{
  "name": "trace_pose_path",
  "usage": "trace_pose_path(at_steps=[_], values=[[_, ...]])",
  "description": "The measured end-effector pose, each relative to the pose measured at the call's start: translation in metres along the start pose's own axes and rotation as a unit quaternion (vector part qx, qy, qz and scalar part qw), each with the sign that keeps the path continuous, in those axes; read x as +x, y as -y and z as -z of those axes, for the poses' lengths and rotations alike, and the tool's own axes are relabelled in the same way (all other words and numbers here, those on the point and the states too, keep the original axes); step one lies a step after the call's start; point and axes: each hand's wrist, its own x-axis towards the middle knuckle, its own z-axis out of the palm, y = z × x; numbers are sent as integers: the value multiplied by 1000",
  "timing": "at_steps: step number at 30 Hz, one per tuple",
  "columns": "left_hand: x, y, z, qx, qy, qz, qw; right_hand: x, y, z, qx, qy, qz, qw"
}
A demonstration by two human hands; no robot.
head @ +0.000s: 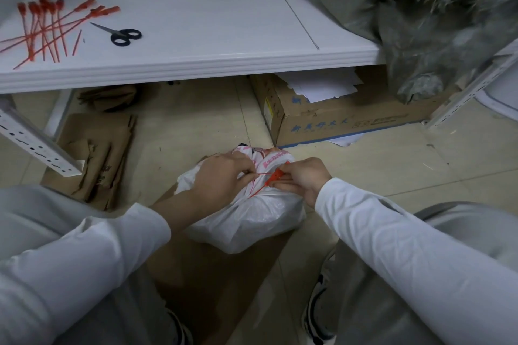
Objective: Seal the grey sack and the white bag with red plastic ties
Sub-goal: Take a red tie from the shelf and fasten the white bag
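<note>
my left hand grips the bag at its gathered neck; my right hand pinches the tie there. film looks light, slippery: hold the neck only.

I see the white bag low in front of me, its neck gathered, with a red tie looped at it. The crumpled grey sack slumps over the right end of the shelf. Spare red ties lie fanned at the left end.

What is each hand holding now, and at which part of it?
Both hold one red tie at the gathered neck of the white bag: the right hand pinches its flat locking head, the left hand pinches the thin strap.
</note>
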Motion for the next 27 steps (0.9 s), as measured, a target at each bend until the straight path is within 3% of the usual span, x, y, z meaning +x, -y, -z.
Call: trace_pose_path(at_steps=[14,27], values=[[9,2,-4,-130,13,116,985,9,10,-21,-28,30,31,999],[10,2,-5,-139,20,105,985,8,7,-22,22,18,36,999]])
